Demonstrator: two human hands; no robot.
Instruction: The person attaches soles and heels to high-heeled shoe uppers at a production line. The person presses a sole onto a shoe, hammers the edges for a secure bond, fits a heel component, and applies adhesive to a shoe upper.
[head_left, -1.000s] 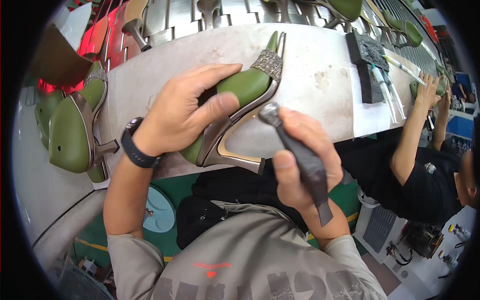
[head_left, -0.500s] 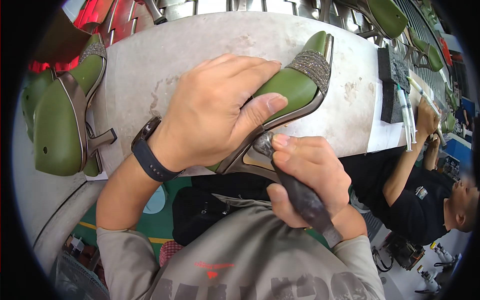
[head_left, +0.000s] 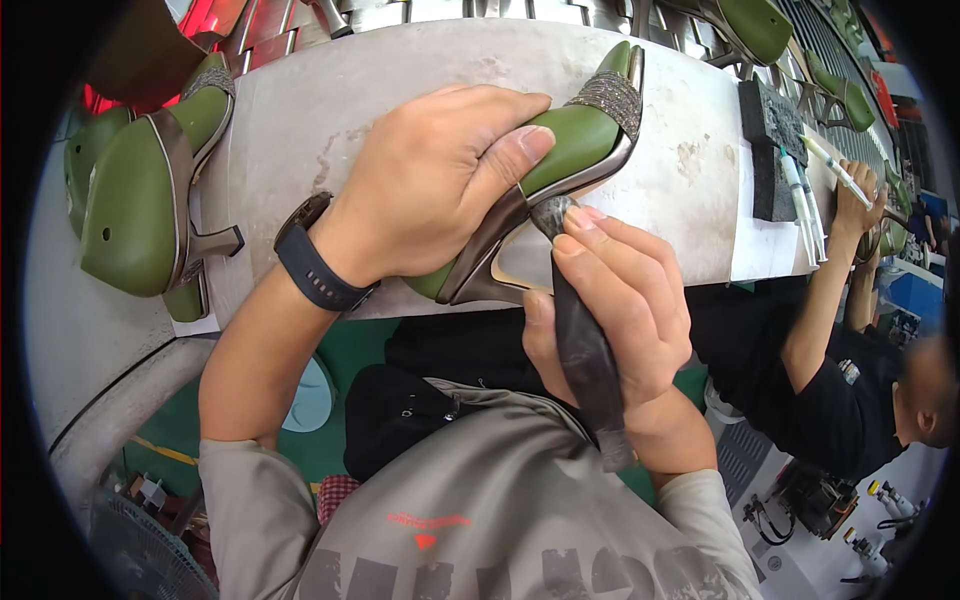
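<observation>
Green high-heeled shoe (head_left: 572,152) sits at one o'clock on my feed, left hand (head_left: 435,180) wrapped over it, fingers mostly closed. Right hand (head_left: 630,310), three o'clock, has fingers curled round a dark hammer-like tool (head_left: 585,350); can't really tell if it's touching the sole (head_left: 490,238).

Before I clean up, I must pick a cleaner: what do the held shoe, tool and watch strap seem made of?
Shoe: green leather or synthetic, by its smooth, softly shining surface.
Tool: head probably metal, by its patchy grey shine; dark handle unclear.
Watch strap: perhaps matt rubber, evenly dark and slotted.
</observation>
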